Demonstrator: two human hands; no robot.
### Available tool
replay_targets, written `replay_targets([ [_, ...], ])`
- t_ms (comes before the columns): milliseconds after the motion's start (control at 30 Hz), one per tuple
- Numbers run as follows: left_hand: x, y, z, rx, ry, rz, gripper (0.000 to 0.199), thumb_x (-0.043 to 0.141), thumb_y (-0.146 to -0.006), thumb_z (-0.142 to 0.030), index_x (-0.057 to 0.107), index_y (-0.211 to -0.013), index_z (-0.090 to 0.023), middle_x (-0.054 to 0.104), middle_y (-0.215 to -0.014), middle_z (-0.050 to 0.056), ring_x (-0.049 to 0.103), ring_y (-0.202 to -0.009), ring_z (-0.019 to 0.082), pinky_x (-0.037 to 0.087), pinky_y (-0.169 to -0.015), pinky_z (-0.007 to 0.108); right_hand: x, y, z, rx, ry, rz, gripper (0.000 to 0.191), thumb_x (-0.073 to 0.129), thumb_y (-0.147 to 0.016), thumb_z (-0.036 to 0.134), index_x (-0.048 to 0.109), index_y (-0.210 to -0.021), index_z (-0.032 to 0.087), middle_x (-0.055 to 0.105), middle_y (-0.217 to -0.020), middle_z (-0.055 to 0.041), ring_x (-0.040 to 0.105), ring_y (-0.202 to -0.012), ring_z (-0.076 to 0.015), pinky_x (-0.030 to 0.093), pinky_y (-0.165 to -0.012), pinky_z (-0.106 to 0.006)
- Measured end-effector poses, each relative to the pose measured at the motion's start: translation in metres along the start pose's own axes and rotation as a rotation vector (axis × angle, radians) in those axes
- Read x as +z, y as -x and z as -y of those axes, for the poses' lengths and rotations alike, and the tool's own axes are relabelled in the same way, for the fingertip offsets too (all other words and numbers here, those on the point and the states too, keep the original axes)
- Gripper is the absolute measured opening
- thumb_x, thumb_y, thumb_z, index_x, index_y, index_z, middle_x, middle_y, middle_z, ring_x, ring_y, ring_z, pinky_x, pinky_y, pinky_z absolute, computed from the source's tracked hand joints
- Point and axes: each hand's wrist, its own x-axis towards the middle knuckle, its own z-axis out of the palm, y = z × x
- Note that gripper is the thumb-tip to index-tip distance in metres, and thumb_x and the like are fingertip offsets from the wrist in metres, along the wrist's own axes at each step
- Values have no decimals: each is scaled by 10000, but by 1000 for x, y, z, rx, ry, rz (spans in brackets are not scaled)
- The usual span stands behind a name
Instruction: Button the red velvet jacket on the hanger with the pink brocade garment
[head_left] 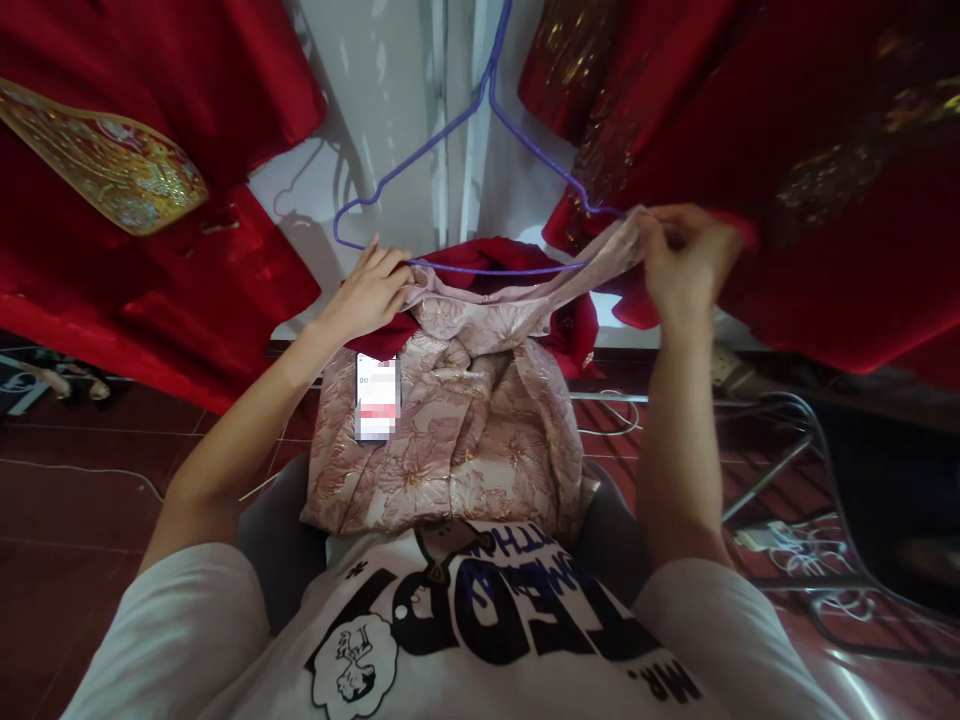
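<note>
A pink floral brocade garment (pixel 480 440) lies bunched across my lap, its upper edge stretched between both hands. My left hand (pixel 375 285) is closed on the garment's left end, close to the lower bar of a purple wire hanger (pixel 442 135). Raised higher, my right hand (pixel 686 255) pinches the other end of the edge near the hanger's right shoulder. The hanger's lower bar passes just above the garment's neckline; whether cloth is over the right tip is hidden by my fingers. A phone (pixel 377 397) with a lit screen rests on the garment's left side.
Red garments with gold decoration hang at the left (pixel 150 180) and right (pixel 825 150). Dark red cloth (pixel 487 250) sits behind the hanger. A metal-framed chair (pixel 810 420) stands at right, with white cables (pixel 802 550) near it. Shoes (pixel 75 385) are at far left.
</note>
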Motion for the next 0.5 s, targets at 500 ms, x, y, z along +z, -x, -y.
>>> replay_targets([
  [500, -24, 1, 59, -425, 123, -423, 307, 819, -846, -400, 599, -991, -244, 636, -1136, 50, 608, -1048, 230, 560, -986, 464, 59, -14, -3, -228, -2, 171, 264, 364, -1093, 521, 483, -1026, 295, 677, -1169, -110, 550, -1118, -295, 337, -1111, -543],
])
